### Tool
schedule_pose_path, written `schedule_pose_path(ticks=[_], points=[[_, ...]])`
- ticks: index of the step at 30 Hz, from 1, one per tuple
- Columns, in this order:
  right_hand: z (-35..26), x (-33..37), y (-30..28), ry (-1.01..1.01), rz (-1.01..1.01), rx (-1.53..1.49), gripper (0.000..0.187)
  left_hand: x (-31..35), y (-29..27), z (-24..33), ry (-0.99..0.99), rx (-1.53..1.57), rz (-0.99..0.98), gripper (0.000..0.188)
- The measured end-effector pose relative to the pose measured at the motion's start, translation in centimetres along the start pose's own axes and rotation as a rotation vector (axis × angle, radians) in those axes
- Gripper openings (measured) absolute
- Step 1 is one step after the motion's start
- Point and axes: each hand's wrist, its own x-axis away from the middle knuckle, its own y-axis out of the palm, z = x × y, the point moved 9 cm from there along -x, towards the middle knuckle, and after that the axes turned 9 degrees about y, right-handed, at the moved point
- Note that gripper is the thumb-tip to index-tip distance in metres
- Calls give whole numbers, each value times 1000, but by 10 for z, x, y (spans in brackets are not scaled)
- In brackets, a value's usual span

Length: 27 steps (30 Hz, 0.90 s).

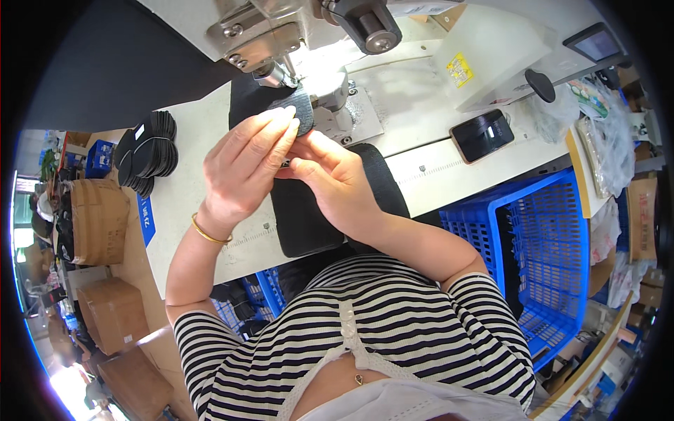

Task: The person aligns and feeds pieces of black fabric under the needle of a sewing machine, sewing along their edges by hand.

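A black fabric piece [302, 111] with a rounded edge is pinched in both my hands beside the sewing machine head [270, 52]. My left hand [246, 165], with a gold bangle on the wrist, has its fingers closed on the piece's near side. Close by on its right, my right hand [335, 184] is closed at the lower edge of the same piece, thumb against fingers. The fingertips partly hide the fabric. More black fabric [309, 219] lies under my hands on the white table [242, 242] and reaches its front edge.
Bundled black shaped pieces [147, 151] sit on the table at the left. A dark phone [483, 135] lies at the right. Below stands a blue plastic basket [547, 281] holding dark material. Cardboard boxes [112, 312] are on the floor at the left.
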Motion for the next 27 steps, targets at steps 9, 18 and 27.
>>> schedule_pose_path(ticks=[9, 18, 27], points=[[-1, -11, 4, -12, -15, -47, 45, 3, 3, -9, 42, -2, 1, 38], [-4, -22, 4, -52, 12, -136, 46, -7, 5, -14, 42, -22, 26, 37], [-6, -25, 2, -79, 23, -129, 49, -12, 10, -15, 4, -130, 4, 32]])
